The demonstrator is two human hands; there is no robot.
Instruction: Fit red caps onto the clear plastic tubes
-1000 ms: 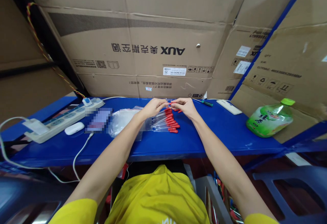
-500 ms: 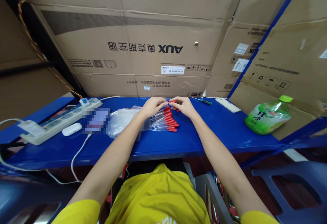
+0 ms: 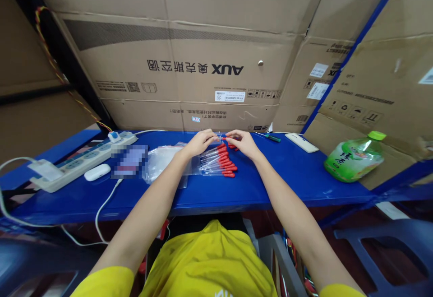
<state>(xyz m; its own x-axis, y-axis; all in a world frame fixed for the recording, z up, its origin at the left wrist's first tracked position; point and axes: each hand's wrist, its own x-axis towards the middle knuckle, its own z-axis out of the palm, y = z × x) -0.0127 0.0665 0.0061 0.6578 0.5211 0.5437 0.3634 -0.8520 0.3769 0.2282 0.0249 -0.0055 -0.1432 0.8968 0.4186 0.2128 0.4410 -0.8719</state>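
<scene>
A row of several clear tubes with red caps [image 3: 219,164] lies on the blue shelf [image 3: 270,184], in front of me. My left hand [image 3: 199,142] and my right hand [image 3: 241,142] meet just behind that row, fingers pinched together on one red-capped tube [image 3: 223,138] held between them. A pile of clear plastic bags [image 3: 162,161] lies under my left forearm, to the left of the tubes.
A white power strip [image 3: 81,161], a white earbud case [image 3: 97,172], a phone with its cable and a white charger sit at the left. A green bottle [image 3: 355,156] lies at the right, beside a white remote [image 3: 301,142] and a small screwdriver [image 3: 272,137]. Cardboard boxes [image 3: 189,71] wall the back.
The hands stay together over the far end of the tube row, with only small finger movements. The view has shifted slightly.
</scene>
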